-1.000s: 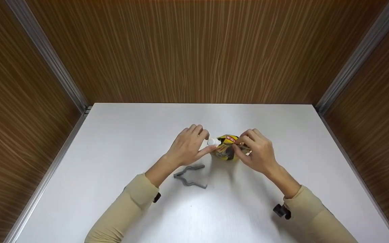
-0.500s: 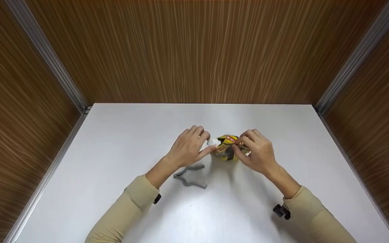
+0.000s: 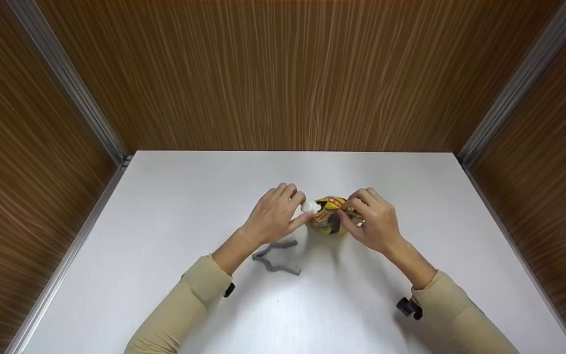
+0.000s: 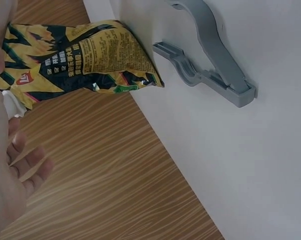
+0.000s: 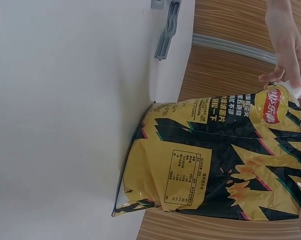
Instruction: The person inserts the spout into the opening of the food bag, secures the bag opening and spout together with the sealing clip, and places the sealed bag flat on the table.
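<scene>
Wood-grain walls (image 3: 283, 73) enclose a white worktop (image 3: 189, 187), where a yellow-and-black bag (image 4: 110, 52) stands upright, contents hidden. The left hand (image 3: 273, 212) pinches a white cap-like piece (image 3: 307, 206) at its top corner; the right hand's (image 3: 375, 219) curled fingers pinch the top edge. Fitting the piece seems underway; next probably calls for keeping the edge gathered for the grey clip (image 4: 215, 52) nearby.

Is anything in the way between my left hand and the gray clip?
Nothing visible: the gray clip lies on the table, nearer you than your left hand, which pinches a white piece.
</scene>
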A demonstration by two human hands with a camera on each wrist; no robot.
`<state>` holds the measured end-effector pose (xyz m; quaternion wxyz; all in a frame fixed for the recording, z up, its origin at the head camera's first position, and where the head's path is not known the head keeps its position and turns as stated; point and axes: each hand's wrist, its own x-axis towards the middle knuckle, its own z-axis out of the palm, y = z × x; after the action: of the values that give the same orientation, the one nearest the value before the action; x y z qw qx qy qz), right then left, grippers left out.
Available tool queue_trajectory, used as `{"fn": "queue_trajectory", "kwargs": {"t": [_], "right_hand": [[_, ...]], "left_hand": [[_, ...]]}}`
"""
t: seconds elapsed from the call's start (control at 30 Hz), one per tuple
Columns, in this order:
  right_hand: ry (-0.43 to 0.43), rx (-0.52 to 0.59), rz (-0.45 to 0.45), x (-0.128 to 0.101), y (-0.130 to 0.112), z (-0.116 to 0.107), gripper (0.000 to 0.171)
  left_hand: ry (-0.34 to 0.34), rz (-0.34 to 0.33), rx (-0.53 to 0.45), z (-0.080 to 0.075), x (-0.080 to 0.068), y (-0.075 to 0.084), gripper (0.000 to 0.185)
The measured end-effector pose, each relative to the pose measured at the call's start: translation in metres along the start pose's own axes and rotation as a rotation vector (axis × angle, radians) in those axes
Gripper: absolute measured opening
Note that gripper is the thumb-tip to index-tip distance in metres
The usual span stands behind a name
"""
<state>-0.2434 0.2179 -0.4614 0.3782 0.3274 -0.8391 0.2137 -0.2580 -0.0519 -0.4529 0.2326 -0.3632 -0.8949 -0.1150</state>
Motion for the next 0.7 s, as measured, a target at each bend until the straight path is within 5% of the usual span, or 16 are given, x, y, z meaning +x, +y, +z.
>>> {"fn": "queue_trajectory", "kwargs": {"t": [0.7], "right_hand": [[0.018,-0.008,-0.010,0.001,0.006,-0.004,0.011]], "left_hand": [[-0.028,-0.054,0.010,-0.004,-0.027,-0.018,0.040]]}}
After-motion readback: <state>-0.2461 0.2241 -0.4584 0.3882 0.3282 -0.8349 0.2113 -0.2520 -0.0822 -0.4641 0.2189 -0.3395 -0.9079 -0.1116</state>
